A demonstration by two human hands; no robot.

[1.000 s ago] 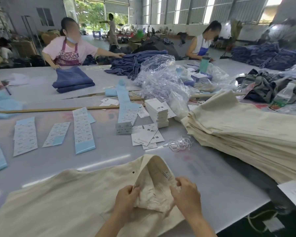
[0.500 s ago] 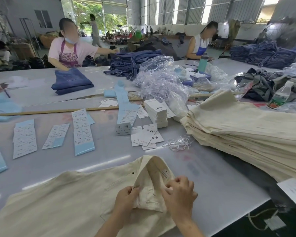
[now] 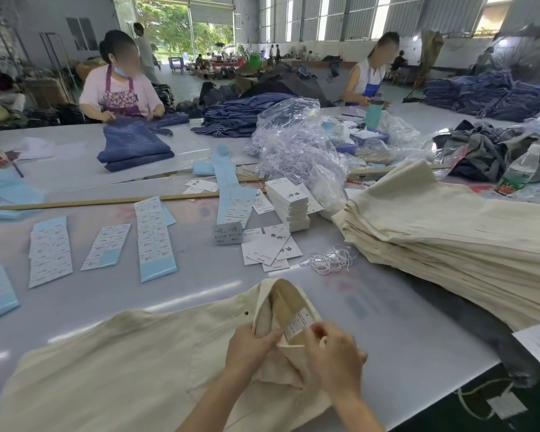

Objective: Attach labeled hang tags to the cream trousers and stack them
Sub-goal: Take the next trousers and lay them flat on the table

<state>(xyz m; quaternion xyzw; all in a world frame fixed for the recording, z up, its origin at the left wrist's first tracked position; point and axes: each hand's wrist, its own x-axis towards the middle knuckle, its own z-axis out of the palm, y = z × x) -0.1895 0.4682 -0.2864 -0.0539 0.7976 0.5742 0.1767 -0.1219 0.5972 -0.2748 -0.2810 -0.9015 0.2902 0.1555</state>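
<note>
Since a second ago both hands have drawn closer together at the waistband, and the white care label inside it now shows more plainly, turned up toward the camera

Largest first: the grey bench (image 3: 402,332) runs across the whole view. On its right side lies the stack (image 3: 468,241) of folded cream trousers, many layers deep, reaching to the right edge. Nearest the camera a single pair of trousers (image 3: 106,369) lies flat, its waistband (image 3: 281,300) opened and lifted at the right end, well apart from the stack

Further back, label sheets (image 3: 155,238) of white and pale blue lie in a row on the left half of the bench. Near the middle stands a pile of tags (image 3: 289,202), with loose tags (image 3: 270,249) scattered just in front of it and a tangle of white strings (image 3: 328,260) to their right, near the foot of the stack

At the waistband, the left hand (image 3: 250,347) has its grip closed on the inner fabric, thumb on top and fingers curled under the cloth. The right hand (image 3: 334,357) has its fingers curled over the waistband edge, thumb and forefinger pinching at the care label (image 3: 298,324) sewn inside. The two hands are almost touching
</note>
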